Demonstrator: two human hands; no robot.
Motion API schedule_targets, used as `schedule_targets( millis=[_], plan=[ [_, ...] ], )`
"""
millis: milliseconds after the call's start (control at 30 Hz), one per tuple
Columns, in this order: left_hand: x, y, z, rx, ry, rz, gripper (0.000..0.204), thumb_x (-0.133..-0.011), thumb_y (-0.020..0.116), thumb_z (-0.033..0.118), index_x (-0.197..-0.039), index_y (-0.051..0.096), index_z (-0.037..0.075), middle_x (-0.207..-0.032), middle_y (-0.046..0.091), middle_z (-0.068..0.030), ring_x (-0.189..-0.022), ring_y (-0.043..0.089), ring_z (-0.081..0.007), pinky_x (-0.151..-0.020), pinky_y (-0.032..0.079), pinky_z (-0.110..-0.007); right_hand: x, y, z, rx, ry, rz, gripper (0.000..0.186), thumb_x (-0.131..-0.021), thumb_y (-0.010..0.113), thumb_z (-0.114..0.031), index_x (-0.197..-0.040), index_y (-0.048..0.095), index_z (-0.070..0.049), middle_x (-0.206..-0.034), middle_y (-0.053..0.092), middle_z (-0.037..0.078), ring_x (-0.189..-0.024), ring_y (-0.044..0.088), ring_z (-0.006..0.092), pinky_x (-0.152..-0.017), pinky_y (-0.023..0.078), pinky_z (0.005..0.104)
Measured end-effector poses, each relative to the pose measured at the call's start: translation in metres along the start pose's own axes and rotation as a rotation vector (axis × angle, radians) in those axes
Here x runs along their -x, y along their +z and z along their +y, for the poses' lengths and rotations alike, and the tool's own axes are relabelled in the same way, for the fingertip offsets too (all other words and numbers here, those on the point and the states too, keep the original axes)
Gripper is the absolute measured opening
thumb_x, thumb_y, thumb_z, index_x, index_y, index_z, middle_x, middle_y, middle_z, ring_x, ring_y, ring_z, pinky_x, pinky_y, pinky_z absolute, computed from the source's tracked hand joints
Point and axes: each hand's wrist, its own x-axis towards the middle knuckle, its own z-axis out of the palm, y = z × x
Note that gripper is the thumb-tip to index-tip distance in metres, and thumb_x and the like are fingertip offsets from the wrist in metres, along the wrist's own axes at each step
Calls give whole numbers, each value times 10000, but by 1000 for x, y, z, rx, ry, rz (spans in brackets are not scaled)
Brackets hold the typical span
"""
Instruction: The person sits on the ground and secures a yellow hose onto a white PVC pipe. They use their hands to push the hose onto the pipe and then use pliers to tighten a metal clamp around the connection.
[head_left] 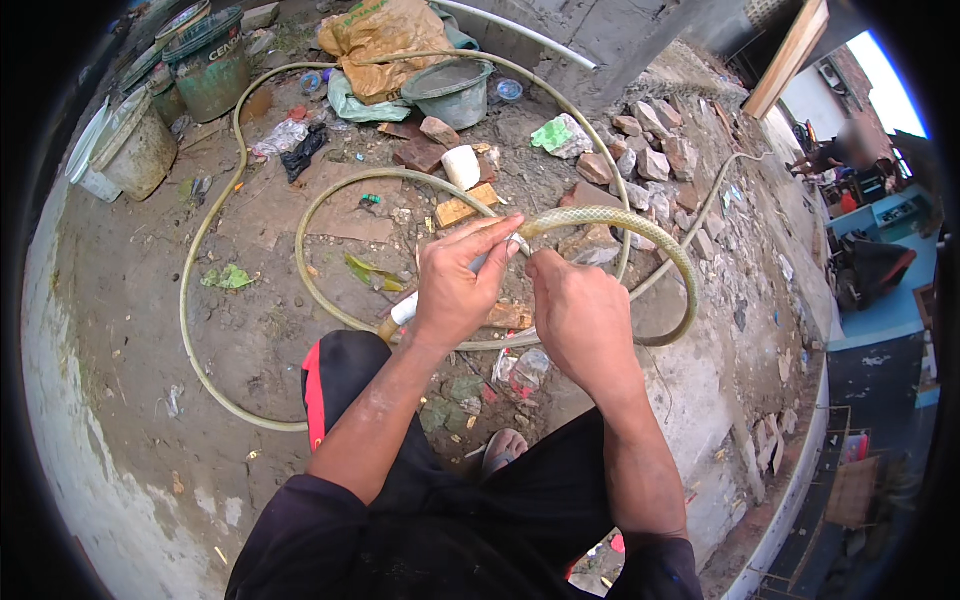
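Note:
Over my bent knees, my left hand (462, 275) is closed round a short white plastic pipe (405, 309), whose lower end shows below the palm. A yellowish braided hose (655, 232) meets the pipe by my left fingertips and arcs away to the right. Another stretch of hose joins the pipe's lower end near my knee. My right hand (583, 312) is a fist just right of that upper joint, its thumb side close to the hose end. Whatever its fingers grip is hidden or too small to make out. Loops of the hose lie on the muddy ground ahead.
Dirty buckets (135, 150) stand at the far left. A grey tub (450, 90) and a brown sack (385, 50) sit ahead. Broken stones (655, 150) are heaped at the right, with wood blocks (467, 205) nearer. Another person (850, 150) is at the far right.

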Motion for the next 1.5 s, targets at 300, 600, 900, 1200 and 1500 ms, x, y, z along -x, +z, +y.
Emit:
schedule_targets(
  millis=[300, 600, 900, 1200, 1500],
  plan=[
    [3, 6, -5, -129, 149, 7, 312, -909, 675, -34, -1212, 735, 9, -1164, 736, -192, -1013, 737, -330, -855, 596, -378, -4, -5, -3, -178, 54, 17, 161, -958, 588, -141, -913, 660, -5, -700, 650, 276, -721, 665, 482, -678, 522, 572],
    [12, 18, -4, -119, 159, -52, 301, -903, 686, -25, -1197, 741, 10, -1154, 740, -185, -1030, 737, -320, -866, 595, -372, -4, -23, 14, 95, -115, 76, 124, -925, 599, -114, -853, 647, -26, -725, 673, 212, -699, 689, 412, -615, 526, 507],
    [16, 7, 9, -5, -8, -116, 286, -888, 663, -84, -1157, 745, -37, -1154, 749, -203, -999, 758, -266, -831, 600, -326, -57, -44, 23, 246, -404, -89, 112, -882, 671, -152, -850, 658, -46, -840, 687, 125, -812, 680, 351, -659, 529, 466],
    [25, 10, 17, -158, 175, 70, 266, -877, 716, -69, -1138, 752, -32, -1138, 755, -199, -1012, 757, -257, -857, 600, -338, -95, -62, 25, 51, -371, -211, 195, -809, 808, -254, -892, 761, -83, -786, 736, 136, -789, 706, 355, -721, 544, 474],
    [20, -3, 24, -195, 269, 154, 303, -843, 743, -113, -1136, 753, -35, -1117, 749, -191, -985, 750, -268, -842, 600, -332, -136, -48, 24, -244, -375, -508, 292, -755, 882, -234, -744, 688, -17, -589, 589, 40, -581, 512, 139, -581, 414, 357]
  ],
)
